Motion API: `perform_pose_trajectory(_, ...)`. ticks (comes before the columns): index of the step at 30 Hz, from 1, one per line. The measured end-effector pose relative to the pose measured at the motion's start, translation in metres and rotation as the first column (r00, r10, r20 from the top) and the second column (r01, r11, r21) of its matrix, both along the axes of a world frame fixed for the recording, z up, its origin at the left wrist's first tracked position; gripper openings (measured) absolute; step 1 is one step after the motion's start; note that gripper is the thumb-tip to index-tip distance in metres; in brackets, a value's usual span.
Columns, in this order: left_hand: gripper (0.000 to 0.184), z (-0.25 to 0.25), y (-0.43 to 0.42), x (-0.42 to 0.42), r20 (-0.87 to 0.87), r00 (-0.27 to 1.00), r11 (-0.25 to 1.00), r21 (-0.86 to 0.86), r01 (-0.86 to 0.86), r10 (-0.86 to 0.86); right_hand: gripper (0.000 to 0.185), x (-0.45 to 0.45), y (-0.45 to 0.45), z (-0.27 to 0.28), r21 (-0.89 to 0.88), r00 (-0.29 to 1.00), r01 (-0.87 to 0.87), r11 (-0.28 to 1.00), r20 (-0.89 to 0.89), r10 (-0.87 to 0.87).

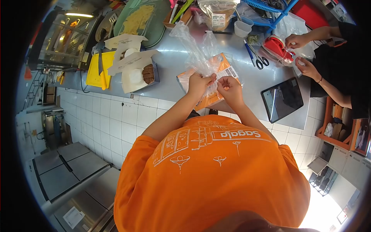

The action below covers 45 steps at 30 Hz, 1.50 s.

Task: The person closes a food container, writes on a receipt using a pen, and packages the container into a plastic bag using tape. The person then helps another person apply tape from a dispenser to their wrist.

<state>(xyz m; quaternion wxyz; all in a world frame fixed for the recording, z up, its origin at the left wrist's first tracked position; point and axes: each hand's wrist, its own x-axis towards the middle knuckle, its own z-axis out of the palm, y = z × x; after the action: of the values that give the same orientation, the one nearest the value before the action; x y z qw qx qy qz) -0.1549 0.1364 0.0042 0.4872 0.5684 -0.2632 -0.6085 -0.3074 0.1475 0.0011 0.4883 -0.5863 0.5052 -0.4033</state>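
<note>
Close together at the table's front edge, both hands work on a clear plastic bag (199, 52). My left hand (199, 86) has its fingers closed on the bag's gathered end. My right hand (230, 92) is also closed, its fingertips pinching the plastic just beside the left. Beneath them lies an orange and white box (221, 63), partly covered by the bag and my hands. Left of the hands, open cardboard boxes (150, 63) hold a white round item and something brown. Scissors (261, 62) and a blue pen (248, 49) lie to the right.
A tablet (282, 99) rests near the right edge. Beyond it, a co-worker's hands (305, 67) are at a red tape dispenser (276, 47). A knife (101, 67) lies on a yellow cutting board (92, 73) at left. A bag of brown powder (218, 13) and a cup (243, 28) stand behind.
</note>
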Motion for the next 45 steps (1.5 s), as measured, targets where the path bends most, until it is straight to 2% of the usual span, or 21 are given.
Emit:
perform_pose_trajectory(4, 0.025, -0.003, 0.001, -0.003, -0.008, 0.999, 0.999, -0.025, -0.034, 0.034, 0.018, 0.005, -0.002, -0.002, -0.090, 0.997, -0.001, 0.996, -0.079, -0.006)
perform_pose_trajectory(6, 0.027, -0.005, 0.001, -0.002, 0.017, 1.000, 0.999, -0.037, -0.005, 0.006, 0.018, 0.006, -0.003, -0.003, -0.072, 0.997, 0.005, 0.997, -0.083, -0.011)
perform_pose_trajectory(15, 0.030, -0.007, 0.000, -0.006, 0.006, 0.995, 0.993, -0.070, -0.098, 0.098, 0.017, 0.009, -0.003, -0.006, -0.080, 0.994, 0.005, 0.997, -0.108, -0.014)
perform_pose_trajectory(18, 0.031, 0.000, 0.000, -0.007, 0.076, 0.992, 0.994, -0.043, -0.096, 0.099, 0.017, 0.010, -0.005, -0.004, -0.108, 0.989, -0.015, 0.994, -0.148, -0.001)
perform_pose_trajectory(21, 0.030, -0.014, -0.001, 0.000, 0.265, 0.964, 0.999, 0.033, 0.026, -0.034, 0.017, 0.011, -0.008, -0.007, -0.106, 0.988, -0.023, 0.994, -0.152, 0.007)
perform_pose_trajectory(24, 0.027, -0.024, -0.003, 0.002, 0.180, 0.983, 0.998, -0.055, 0.028, -0.018, 0.017, 0.010, -0.010, -0.009, -0.077, 0.992, -0.006, 0.997, -0.128, -0.004)
perform_pose_trajectory(25, 0.034, -0.013, -0.002, -0.006, 0.197, 0.976, 0.992, -0.103, -0.073, 0.092, 0.016, 0.009, -0.011, -0.006, -0.065, 0.993, 0.002, 0.998, -0.117, -0.009)
perform_pose_trajectory(28, 0.034, -0.018, -0.003, -0.005, 0.102, 0.991, 0.993, -0.089, -0.074, 0.083, 0.017, 0.010, -0.010, 0.003, -0.060, 0.978, 0.023, 0.998, -0.206, -0.035)
perform_pose_trajectory(34, 0.030, -0.027, -0.002, -0.004, 0.064, 0.997, 0.991, -0.129, -0.040, 0.048, 0.021, 0.013, -0.012, -0.004, -0.063, 0.984, 0.027, 0.998, -0.174, -0.038)
perform_pose_trajectory(35, 0.029, -0.033, -0.002, -0.003, 0.041, 0.999, 0.990, -0.138, -0.028, 0.034, 0.021, 0.014, -0.012, -0.006, -0.058, 0.983, 0.032, 0.998, -0.177, -0.042)
perform_pose_trajectory(37, 0.018, -0.029, -0.001, 0.002, 0.129, 0.989, 0.994, -0.074, 0.080, -0.070, 0.021, 0.016, -0.012, -0.006, -0.084, 0.975, 0.036, 0.996, -0.216, -0.053)
perform_pose_trajectory(38, 0.024, -0.027, -0.001, 0.005, 0.170, 0.978, 0.990, -0.038, 0.134, -0.125, 0.021, 0.016, -0.012, -0.007, -0.096, 0.970, 0.039, 0.995, -0.236, -0.061)
perform_pose_trajectory(41, 0.025, -0.007, -0.005, 0.011, 0.135, 0.961, 0.968, -0.031, 0.249, -0.243, 0.022, 0.017, -0.013, -0.008, -0.084, 0.959, 0.040, 0.996, -0.278, -0.062)
perform_pose_trajectory(44, 0.032, 0.010, -0.011, 0.021, 0.382, 0.817, 0.888, 0.019, 0.460, -0.431, 0.025, 0.012, -0.013, -0.001, -0.045, 0.965, 0.032, 0.998, -0.260, -0.043)
perform_pose_trajectory(45, 0.035, 0.007, -0.012, 0.027, 0.537, 0.723, 0.847, -0.029, 0.532, -0.435, 0.025, 0.010, -0.013, -0.005, -0.024, 0.959, 0.030, 0.999, -0.280, -0.036)
